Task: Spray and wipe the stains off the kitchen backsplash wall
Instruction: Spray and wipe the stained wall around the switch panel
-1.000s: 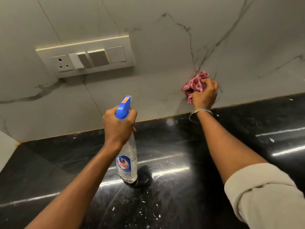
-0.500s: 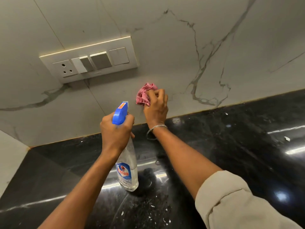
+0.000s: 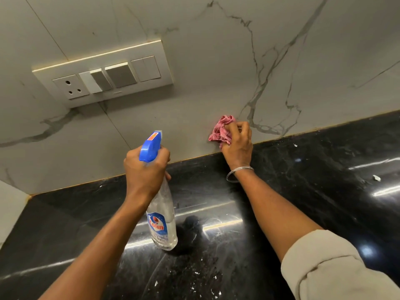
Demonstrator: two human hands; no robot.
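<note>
The backsplash wall (image 3: 216,68) is pale marble with grey veins. My left hand (image 3: 145,169) grips the neck of a clear spray bottle (image 3: 161,224) with a blue trigger head, held above the counter with its nozzle toward the wall. My right hand (image 3: 238,146) grips a crumpled pink cloth (image 3: 220,131) and presses it on the wall just above the counter joint, left of a dark vein cluster. No distinct stain shows around the cloth.
A white switch and socket plate (image 3: 104,76) sits on the wall at upper left. The glossy black counter (image 3: 303,191) below carries white specks and crumbs. A side wall edge (image 3: 10,211) meets the counter at far left.
My right hand carried the cloth left along the wall, then back to the right and lower, near the counter joint. The left hand and bottle barely moved.
</note>
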